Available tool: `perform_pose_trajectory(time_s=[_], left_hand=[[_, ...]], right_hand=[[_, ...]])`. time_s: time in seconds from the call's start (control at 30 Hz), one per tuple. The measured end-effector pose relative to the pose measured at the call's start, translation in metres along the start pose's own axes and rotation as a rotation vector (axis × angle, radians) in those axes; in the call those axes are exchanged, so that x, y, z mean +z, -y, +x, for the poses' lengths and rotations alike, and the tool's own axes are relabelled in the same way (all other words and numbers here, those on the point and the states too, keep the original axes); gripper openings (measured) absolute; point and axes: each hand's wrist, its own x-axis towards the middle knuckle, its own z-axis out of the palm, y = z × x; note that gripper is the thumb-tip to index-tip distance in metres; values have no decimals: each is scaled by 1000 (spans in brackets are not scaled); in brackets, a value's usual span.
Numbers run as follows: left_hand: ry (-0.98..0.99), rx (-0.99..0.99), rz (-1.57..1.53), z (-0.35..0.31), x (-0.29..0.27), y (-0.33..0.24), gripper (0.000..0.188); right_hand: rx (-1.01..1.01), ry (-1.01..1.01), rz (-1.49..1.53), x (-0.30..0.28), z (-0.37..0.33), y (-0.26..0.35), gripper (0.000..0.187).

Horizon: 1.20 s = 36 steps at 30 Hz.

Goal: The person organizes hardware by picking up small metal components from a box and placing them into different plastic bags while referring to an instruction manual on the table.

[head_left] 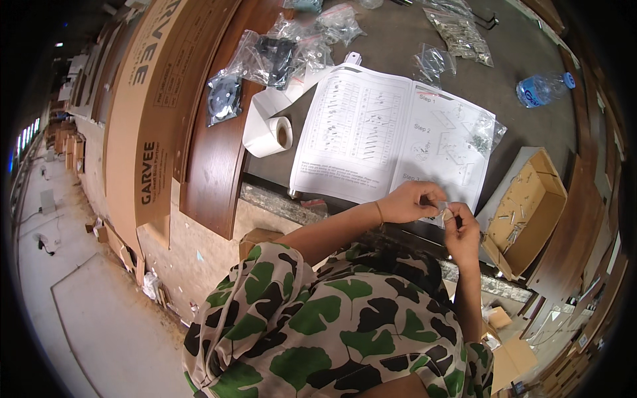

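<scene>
Over the lower right of an open instruction booklet [352, 179], my left hand [410, 202] and my right hand [462, 232] pinch a small clear plastic bag [440, 213] between them. What the bag holds is too small to make out. A second clear bag with small parts [487, 135] lies on the booklet's right edge. Just right of my right hand stands an open cardboard box [539, 211] with several loose metal screws or pins [512, 229] inside.
Left of the booklet are a white label roll [269, 136] and bags of black parts [224, 99]. A bag of metal hardware [459, 36] and a plastic water bottle [545, 89] lie farther back. A tall carton [149, 113] and brown boards [211, 189] border the left side.
</scene>
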Motion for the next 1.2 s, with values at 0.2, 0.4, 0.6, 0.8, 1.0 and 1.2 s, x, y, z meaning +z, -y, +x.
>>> perform_pose_trajectory(time_s=[0.2, 0.4, 0.6, 0.8, 1.0, 1.2], left_hand=[[-27, 8, -26, 5, 2, 11, 29], [-208, 110, 347, 9, 9, -8, 22], [-385, 248, 563, -5, -8, -7, 14], [-648, 266, 769, -51, -58, -31, 12], [-879, 166, 1124, -91, -105, -41, 18], [-884, 94, 1161, -96, -109, -40, 31]], right_hand=[[41, 12, 39, 7, 3, -4, 10], [29, -59, 94, 8, 7, -15, 13], [49, -97, -423, 1, 22, -20, 13], [-32, -157, -451, 3, 15, -32, 22], [-11, -142, -479, 1, -4, -23, 43], [-142, -145, -516, -5, -24, -13, 44]])
